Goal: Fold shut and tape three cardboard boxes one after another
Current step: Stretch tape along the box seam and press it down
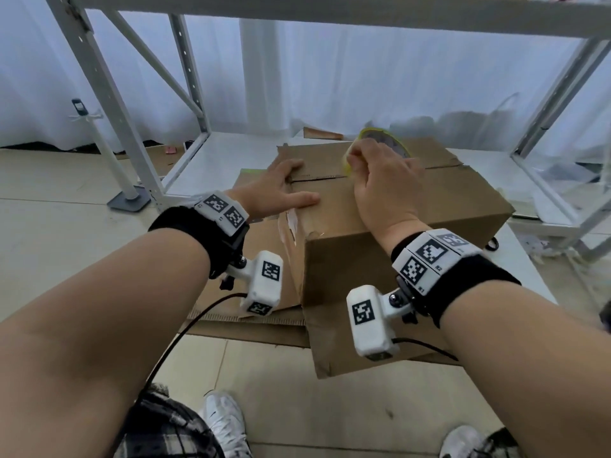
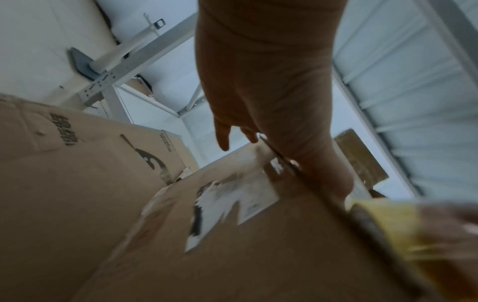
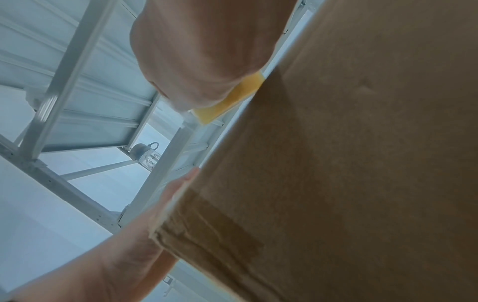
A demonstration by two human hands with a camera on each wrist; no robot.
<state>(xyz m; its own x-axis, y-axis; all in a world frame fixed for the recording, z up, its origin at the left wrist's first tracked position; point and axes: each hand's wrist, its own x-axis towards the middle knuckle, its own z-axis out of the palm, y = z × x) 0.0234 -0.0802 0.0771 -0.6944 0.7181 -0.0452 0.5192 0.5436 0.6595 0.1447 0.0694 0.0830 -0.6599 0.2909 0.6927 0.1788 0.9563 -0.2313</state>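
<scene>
A brown cardboard box (image 1: 429,206) stands on flattened cardboard on the floor, its top flaps folded down with a seam between them. My left hand (image 1: 281,190) lies flat with straight fingers on the box's near-left top corner, pressing the flaps down. My right hand (image 1: 380,170) grips a yellowish roll of tape (image 1: 383,140) and holds it on the seam near the middle of the top. The left wrist view shows the box side with a torn white label (image 2: 232,204) and the blurred tape roll (image 2: 403,224). In the right wrist view the yellow tape (image 3: 230,98) sits under my right hand at the box's (image 3: 362,163) edge.
A white metal shelf rack (image 1: 139,127) rises behind and left of the box, with a low white shelf board (image 1: 224,160). Flattened cardboard (image 1: 251,312) lies under the box. A white stand with a grey base (image 1: 127,200) is at the left. My shoes (image 1: 224,421) are near.
</scene>
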